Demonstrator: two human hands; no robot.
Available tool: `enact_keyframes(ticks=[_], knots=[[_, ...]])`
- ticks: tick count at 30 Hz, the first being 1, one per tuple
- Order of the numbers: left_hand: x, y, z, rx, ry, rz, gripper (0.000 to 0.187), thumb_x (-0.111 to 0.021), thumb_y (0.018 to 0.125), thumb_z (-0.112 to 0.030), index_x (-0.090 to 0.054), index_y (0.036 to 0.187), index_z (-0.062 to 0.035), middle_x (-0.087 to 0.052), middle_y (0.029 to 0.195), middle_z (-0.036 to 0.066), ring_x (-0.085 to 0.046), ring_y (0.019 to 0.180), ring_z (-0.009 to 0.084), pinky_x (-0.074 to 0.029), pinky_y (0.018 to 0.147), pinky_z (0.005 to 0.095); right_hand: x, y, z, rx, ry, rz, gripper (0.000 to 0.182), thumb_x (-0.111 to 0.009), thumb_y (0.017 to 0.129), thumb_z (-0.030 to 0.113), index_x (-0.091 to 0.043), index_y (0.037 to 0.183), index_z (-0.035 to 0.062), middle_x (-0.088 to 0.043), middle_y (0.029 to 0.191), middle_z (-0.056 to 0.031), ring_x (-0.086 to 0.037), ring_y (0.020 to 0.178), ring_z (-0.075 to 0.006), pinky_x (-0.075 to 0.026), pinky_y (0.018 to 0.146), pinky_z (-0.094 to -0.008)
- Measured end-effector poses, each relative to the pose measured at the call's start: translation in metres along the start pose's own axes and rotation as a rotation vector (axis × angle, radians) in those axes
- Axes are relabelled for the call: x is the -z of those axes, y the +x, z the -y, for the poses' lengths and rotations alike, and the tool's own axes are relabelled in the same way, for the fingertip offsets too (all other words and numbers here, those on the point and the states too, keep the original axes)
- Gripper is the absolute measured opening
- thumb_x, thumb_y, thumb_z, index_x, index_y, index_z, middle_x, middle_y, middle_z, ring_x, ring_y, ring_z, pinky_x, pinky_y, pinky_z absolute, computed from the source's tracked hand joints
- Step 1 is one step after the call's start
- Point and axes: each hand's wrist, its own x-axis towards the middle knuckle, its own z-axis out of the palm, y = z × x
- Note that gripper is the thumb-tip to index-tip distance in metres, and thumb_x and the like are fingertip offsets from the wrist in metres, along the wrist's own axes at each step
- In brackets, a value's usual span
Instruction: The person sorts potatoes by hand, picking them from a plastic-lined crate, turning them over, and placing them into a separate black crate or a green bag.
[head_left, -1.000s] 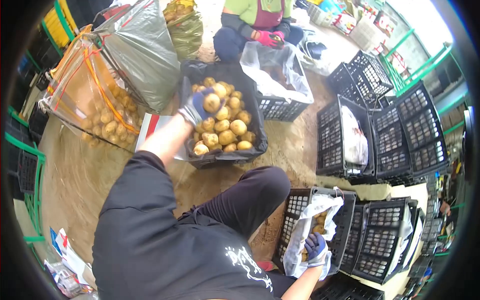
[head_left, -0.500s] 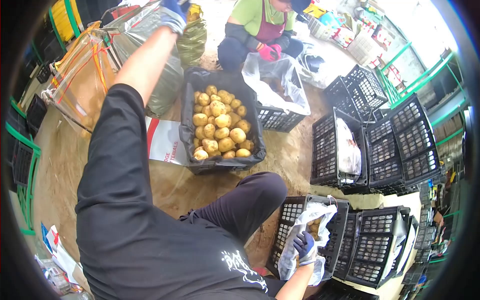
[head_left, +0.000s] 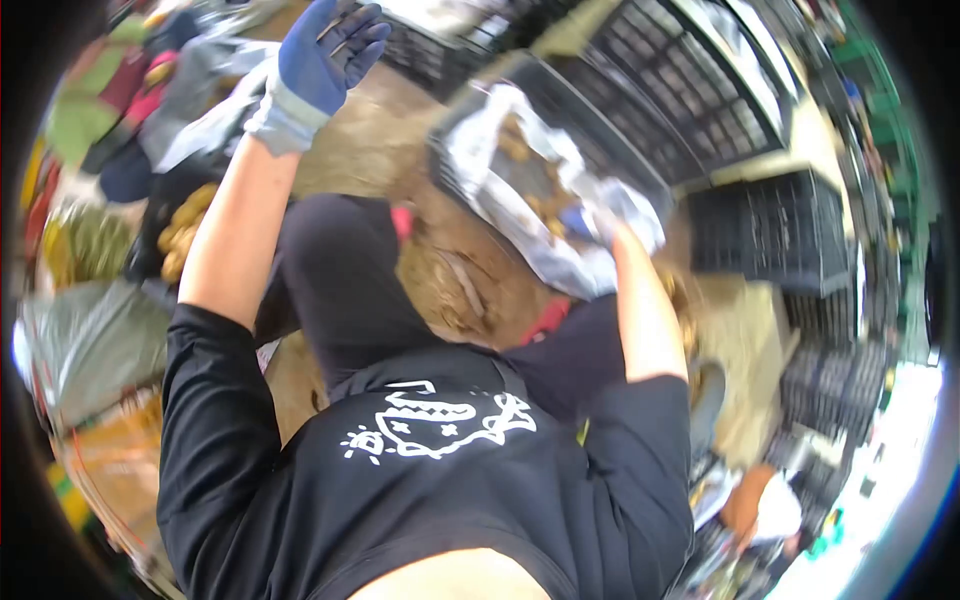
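Observation:
My left hand [head_left: 325, 65], in a blue and grey work glove, is raised at the upper left with its fingers apart and loosely bent; nothing shows in it. My right hand [head_left: 582, 222], gloved the same way, reaches into a black crate [head_left: 440, 165] lined with a white plastic bag [head_left: 478, 140]. Motion smears its fingers. Several potatoes [head_left: 515, 140] lie inside the lining close to this hand. Behind my left forearm, more potatoes [head_left: 190, 225] show in a dark-lined crate, partly covered by the arm.
Black mesh crates [head_left: 690, 75] stand stacked beyond the lined one, with another dark crate [head_left: 770, 225] to the right. A person in green [head_left: 85, 115] is at the far left. Below them sits a large plastic-wrapped bundle [head_left: 95, 340].
The view has swung toward the right-hand crate. My left hand has moved from beside the bags to near that crate. My right hand stays in the lined crate, now reaching inside.

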Motion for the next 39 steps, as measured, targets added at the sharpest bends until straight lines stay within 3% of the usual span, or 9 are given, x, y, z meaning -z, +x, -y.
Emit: enact_keyframes(ticks=[1, 4, 9, 13, 20, 22, 32, 37, 39], knots=[[-0.021, 0.006, 0.034, 0.074, -0.005, 0.032, 0.040, -0.051, 0.100, -0.032, -0.053, 0.132, -0.0063, -0.061, 0.126, 0.015, -0.063, 0.111, 0.0283, -0.054, 0.092, 0.0374, -0.026, -0.006, -0.014, -0.327, 0.659, -0.104, 0.019, -0.066, 0.084, 0.029, -0.073, 0.081, 0.0117, -0.063, 0.065, -0.0012, -0.054, 0.052, -0.0179, -0.045, 0.051, -0.0341], [-0.073, -0.003, 0.102, 0.195, 0.157, 0.291, 0.044, -0.042, 0.103, -0.031, -0.047, 0.139, -0.0058, -0.061, 0.126, 0.012, -0.063, 0.106, 0.0218, -0.052, 0.091, 0.0323, 0.023, -0.010, 0.018, -0.912, 1.099, 0.120, 0.028, -0.066, 0.086, 0.032, -0.073, 0.098, 0.0073, -0.070, 0.083, -0.0046, -0.064, 0.075, -0.0131, -0.050, 0.065, -0.0314], [-0.069, -0.003, 0.161, 0.380, 0.206, 0.219, 0.045, -0.042, 0.104, -0.029, -0.043, 0.143, -0.0066, -0.059, 0.126, 0.011, -0.061, 0.104, 0.0192, -0.050, 0.092, 0.0305, -0.006, 0.017, 0.007, -0.872, 0.270, 0.337, 0.036, -0.061, 0.088, 0.034, -0.073, 0.100, 0.0027, -0.073, 0.104, -0.0139, -0.070, 0.093, -0.0277, -0.053, 0.083, -0.0401], [-0.076, -0.011, 0.149, 0.388, 0.287, 0.168, 0.048, -0.043, 0.104, -0.031, -0.040, 0.144, -0.0037, -0.058, 0.128, 0.014, -0.063, 0.103, 0.0201, -0.051, 0.092, 0.0316, -0.031, 0.034, 0.002, -0.774, 0.404, 0.537, 0.051, -0.050, 0.094, 0.035, -0.057, 0.131, 0.0005, -0.057, 0.136, -0.0169, -0.059, 0.120, -0.0269, -0.044, 0.103, -0.0374], [-0.076, -0.014, 0.136, 0.396, 0.345, 0.178, 0.053, -0.045, 0.103, -0.029, -0.033, 0.145, 0.0027, -0.058, 0.129, 0.021, -0.065, 0.103, 0.0243, -0.056, 0.085, 0.0316, -0.117, 0.048, -0.002, -0.612, 0.377, 0.859, 0.053, -0.033, 0.100, 0.037, -0.050, 0.137, 0.0032, -0.051, 0.143, -0.0150, -0.050, 0.130, -0.0289, -0.037, 0.108, -0.0440], [-0.074, -0.015, 0.135, 0.408, 0.334, 0.191, 0.053, -0.045, 0.103, -0.029, -0.034, 0.144, 0.0031, -0.058, 0.128, 0.021, -0.065, 0.103, 0.0243, -0.056, 0.085, 0.0311, -0.110, 0.038, 0.007, -1.255, 0.678, 0.563, 0.059, -0.025, 0.101, 0.042, -0.051, 0.137, 0.0026, -0.050, 0.143, -0.0144, -0.050, 0.129, -0.0303, -0.033, 0.110, -0.0441], [-0.081, -0.028, 0.134, 0.380, 0.378, 0.239, 0.055, -0.047, 0.102, -0.030, -0.035, 0.143, 0.0045, -0.058, 0.128, 0.019, -0.065, 0.105, 0.0245, -0.054, 0.086, 0.0304, -0.107, 0.008, 0.001, -1.312, 0.890, 0.549, 0.068, -0.025, 0.100, 0.051, -0.052, 0.138, 0.0014, -0.047, 0.146, -0.0161, -0.044, 0.136, -0.0297, -0.032, 0.111, -0.0433], [-0.081, -0.028, 0.136, 0.366, 0.424, 0.247, 0.055, -0.049, 0.101, -0.031, -0.038, 0.142, 0.0041, -0.059, 0.127, 0.017, -0.065, 0.105, 0.0216, -0.052, 0.087, 0.0293, -0.181, 0.013, -0.043, -0.724, 0.459, 0.963, 0.061, -0.033, 0.098, 0.044, -0.049, 0.140, 0.0026, -0.040, 0.151, -0.0160, -0.037, 0.140, -0.0277, -0.023, 0.116, -0.0410], [-0.081, -0.029, 0.137, 0.360, 0.437, 0.244, 0.056, -0.049, 0.101, -0.032, -0.038, 0.142, 0.0040, -0.059, 0.127, 0.017, -0.065, 0.105, 0.0214, -0.052, 0.087, 0.0289, -0.168, 0.012, -0.034, -0.737, 0.489, 0.896, 0.060, -0.035, 0.098, 0.044, -0.051, 0.138, 0.0028, -0.043, 0.148, -0.0161, -0.041, 0.136, -0.0280, -0.026, 0.114, -0.0408]])
